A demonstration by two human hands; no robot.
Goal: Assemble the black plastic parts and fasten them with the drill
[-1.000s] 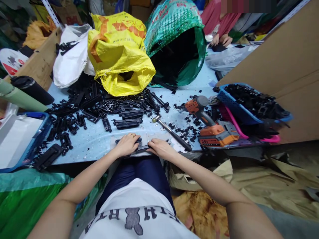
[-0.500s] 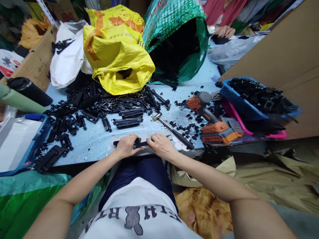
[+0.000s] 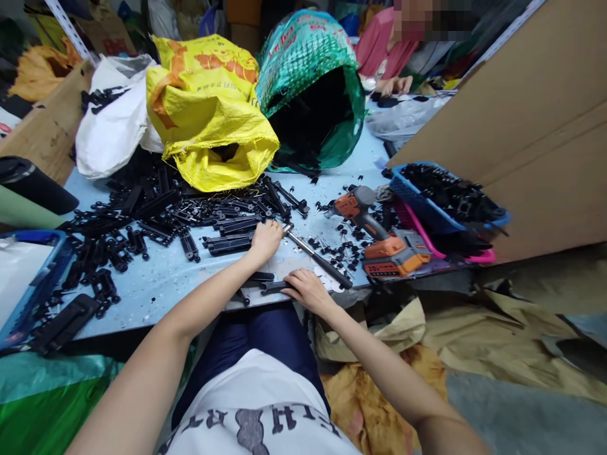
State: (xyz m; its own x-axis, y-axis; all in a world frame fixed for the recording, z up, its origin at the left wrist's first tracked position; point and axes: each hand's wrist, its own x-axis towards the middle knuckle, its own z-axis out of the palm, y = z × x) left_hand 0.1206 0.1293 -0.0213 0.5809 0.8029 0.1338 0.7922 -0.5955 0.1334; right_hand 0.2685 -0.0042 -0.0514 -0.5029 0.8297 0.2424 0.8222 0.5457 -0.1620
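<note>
Head view: one black bar (image 3: 272, 288) is held by right hand (image 3: 306, 288); left hand (image 3: 266, 241), grip unclear, is neighboured by one hammer (image 3: 327, 266).

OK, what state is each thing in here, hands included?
Hammer: lying on the table
Left hand: by the hammer's head, grip unclear
Right hand: holding one end of a black part
Power tool: battery attached
Yellow bag: mouth partly open
Green bag: mouth wide open
Blue basket at right: heaped with black pieces
</note>
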